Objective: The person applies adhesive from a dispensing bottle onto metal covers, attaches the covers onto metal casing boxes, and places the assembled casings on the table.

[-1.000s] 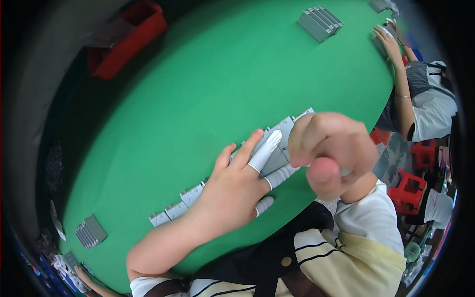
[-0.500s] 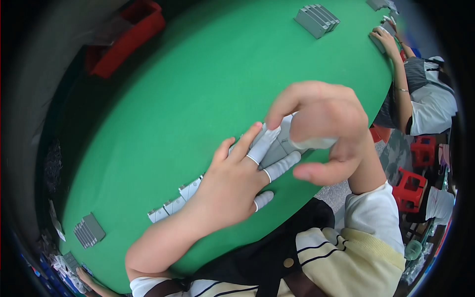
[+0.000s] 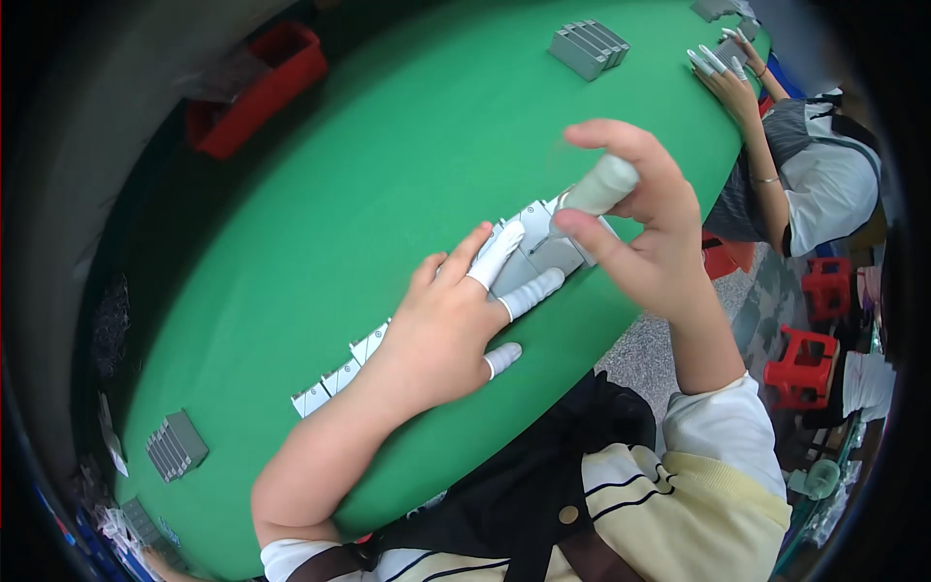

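Observation:
A diagonal row of flat grey cases lies on the green table, passing under my left forearm and hand. My left hand rests flat with spread fingers on the row's upper part; white finger cots cover some of its fingers. Over the row's upper right end, my right hand is raised. Its index finger points out to the left, while the thumb and a finger in a white cot close toward each other. A faint blur shows by that thumb tip; whether something thin is pinched there is unclear. The grey case beneath carries a small dark mark.
The green table holds a standing group of grey cases at the top and another at lower left. Red bins are at upper left. A co-worker's hands are at upper right; red stools stand on the right.
My right hand has moved up slightly, its index finger straightening and its thumb coming nearer the cotted finger. My left hand stays flat on the cases. The co-worker's near hand has opened out.

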A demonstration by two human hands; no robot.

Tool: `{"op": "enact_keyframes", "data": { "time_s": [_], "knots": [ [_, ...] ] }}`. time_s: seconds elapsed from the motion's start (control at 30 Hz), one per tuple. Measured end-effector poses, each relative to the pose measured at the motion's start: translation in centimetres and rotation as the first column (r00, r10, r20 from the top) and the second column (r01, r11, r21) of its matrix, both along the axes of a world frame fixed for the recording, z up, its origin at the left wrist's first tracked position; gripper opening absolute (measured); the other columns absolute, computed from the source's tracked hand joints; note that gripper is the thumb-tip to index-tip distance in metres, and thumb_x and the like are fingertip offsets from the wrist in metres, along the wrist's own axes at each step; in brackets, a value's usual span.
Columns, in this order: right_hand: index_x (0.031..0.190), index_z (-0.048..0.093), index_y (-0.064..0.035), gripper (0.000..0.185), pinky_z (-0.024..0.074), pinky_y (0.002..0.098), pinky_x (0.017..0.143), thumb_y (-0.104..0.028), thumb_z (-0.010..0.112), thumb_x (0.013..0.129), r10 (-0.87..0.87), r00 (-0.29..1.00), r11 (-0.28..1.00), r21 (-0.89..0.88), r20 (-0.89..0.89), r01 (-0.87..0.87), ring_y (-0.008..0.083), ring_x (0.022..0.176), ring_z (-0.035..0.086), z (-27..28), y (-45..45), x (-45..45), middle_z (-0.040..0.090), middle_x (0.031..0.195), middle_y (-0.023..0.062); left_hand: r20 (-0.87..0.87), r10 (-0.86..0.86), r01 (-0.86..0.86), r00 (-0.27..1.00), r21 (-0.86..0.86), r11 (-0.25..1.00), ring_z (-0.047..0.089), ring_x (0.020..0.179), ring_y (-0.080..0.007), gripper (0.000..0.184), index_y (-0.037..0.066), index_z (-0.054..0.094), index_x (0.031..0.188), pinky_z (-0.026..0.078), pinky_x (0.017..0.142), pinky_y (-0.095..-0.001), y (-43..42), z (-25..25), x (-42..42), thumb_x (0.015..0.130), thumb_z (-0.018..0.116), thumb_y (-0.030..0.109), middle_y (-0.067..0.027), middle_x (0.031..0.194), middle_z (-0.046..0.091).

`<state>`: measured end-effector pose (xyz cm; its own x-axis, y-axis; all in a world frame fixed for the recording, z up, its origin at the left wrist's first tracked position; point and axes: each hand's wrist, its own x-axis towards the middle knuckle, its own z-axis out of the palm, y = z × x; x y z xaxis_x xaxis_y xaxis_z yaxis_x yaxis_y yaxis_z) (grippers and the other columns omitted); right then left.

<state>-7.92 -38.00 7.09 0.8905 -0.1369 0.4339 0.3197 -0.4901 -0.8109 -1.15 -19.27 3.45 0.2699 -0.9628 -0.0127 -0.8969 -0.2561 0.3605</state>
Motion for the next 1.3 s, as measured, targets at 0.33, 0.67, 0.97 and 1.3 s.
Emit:
{"op": "enact_keyframes", "data": {
  "time_s": [0.33,0.67,0.97,1.3],
  "knots": [
    [0.110,0.048,0.0001,0.036,0.0484,0.0189,0.063,0.001,0.065,0.079,-0.140,0.980,0.990,-0.017,0.140,0.143,0.0062,0.073,0.057,-1.1,-3.3,-3.0,0.054,0.084,0.0035,0.070,-0.012,0.009,0.997,0.046,0.999,0.028,0.130,-0.0374,0.063,0.026,0.046,0.131,0.031,0.098,-0.0483,-0.2,0.3,0.0,0.072,0.067,0.024,-0.0181,0.141,0.031],
    [0.109,0.049,0.0011,0.038,0.0520,0.0240,0.065,0.002,0.067,0.075,-0.126,0.977,0.976,-0.157,0.173,0.153,0.0107,0.071,0.061,-1.1,-2.9,-2.2,0.058,0.086,0.0061,0.049,-0.014,0.011,0.999,0.054,0.998,0.028,0.130,-0.0372,0.063,0.026,0.046,0.132,0.030,0.098,-0.0482,-0.1,0.2,0.1,0.072,0.067,0.023,-0.0186,0.140,0.032],
    [0.108,0.053,-0.0017,0.042,0.0536,0.0264,0.067,0.001,0.070,0.070,-0.050,0.999,0.988,-0.146,0.017,0.052,0.0152,0.073,0.062,0.8,-1.8,-1.6,0.059,0.092,0.0066,0.046,-0.016,0.014,0.999,0.041,0.999,0.028,0.130,-0.0375,0.065,0.025,0.045,0.132,0.031,0.098,-0.0483,-0.1,0.3,0.0,0.071,0.069,0.023,-0.0176,0.142,0.030],
    [0.108,0.053,-0.0009,0.044,0.0539,0.0263,0.068,0.005,0.069,0.067,0.167,0.986,0.984,-0.063,-0.020,-0.168,0.0138,0.083,0.061,0.6,-3.2,-1.4,0.059,0.104,0.0064,0.027,-0.018,0.017,0.999,0.041,0.999,0.028,0.130,-0.0377,0.066,0.025,0.045,0.132,0.030,0.099,-0.0490,-0.2,0.4,0.0,0.071,0.069,0.023,-0.0184,0.141,0.031]
  ]
}}
